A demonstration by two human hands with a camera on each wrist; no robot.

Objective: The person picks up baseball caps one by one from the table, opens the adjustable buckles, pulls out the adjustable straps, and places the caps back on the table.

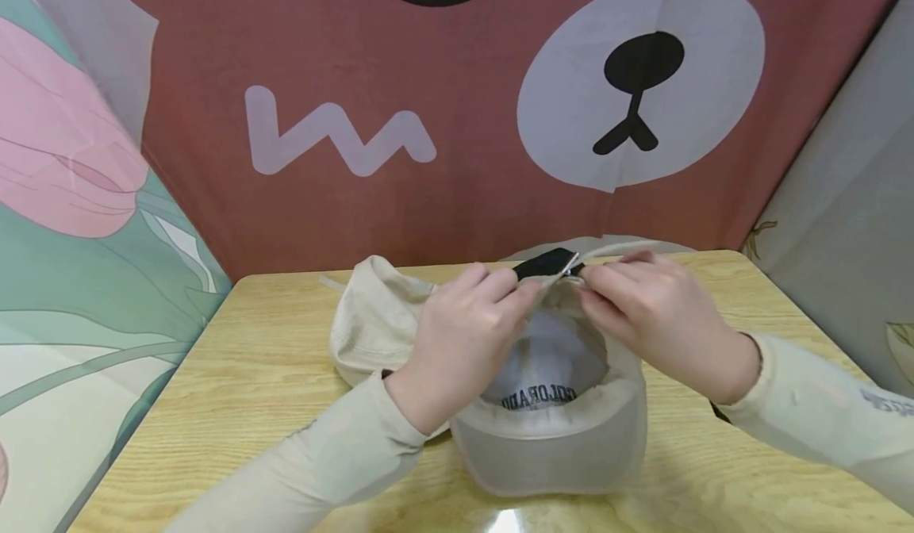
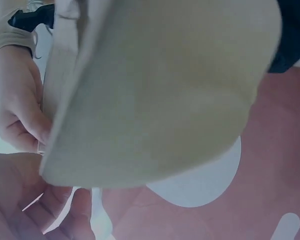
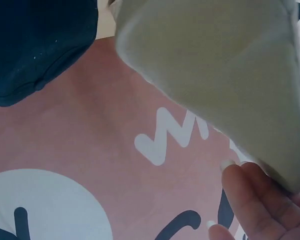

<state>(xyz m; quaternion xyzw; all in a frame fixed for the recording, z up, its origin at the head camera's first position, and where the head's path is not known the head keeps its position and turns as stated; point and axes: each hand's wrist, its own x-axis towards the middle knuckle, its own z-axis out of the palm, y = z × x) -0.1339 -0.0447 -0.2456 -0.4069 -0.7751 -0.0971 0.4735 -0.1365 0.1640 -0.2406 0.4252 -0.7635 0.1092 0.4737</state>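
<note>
A beige cap (image 1: pixel 550 462) is held with its brim toward me and its inside showing; reversed dark lettering shows inside the front panel. My left hand (image 1: pixel 467 335) pinches the left part of its back strap. On the other side of a small metal buckle (image 1: pixel 570 265), my right hand (image 1: pixel 653 311) pinches the strap, whose loose end (image 1: pixel 621 247) sticks out over the fingers. The cap's crown (image 2: pixel 160 95) fills much of the left wrist view and hides part of the fingers. In the right wrist view, right-hand fingers (image 3: pixel 260 205) are beside the crown's edge.
Another beige cap (image 1: pixel 374 311) lies on the wooden table (image 1: pixel 250 390), left of and partly behind my left hand. Behind the held cap is a dark cap (image 3: pixel 40 45), mostly hidden in the head view. A printed cloth (image 1: pixel 343 216) hangs along the table's back edge.
</note>
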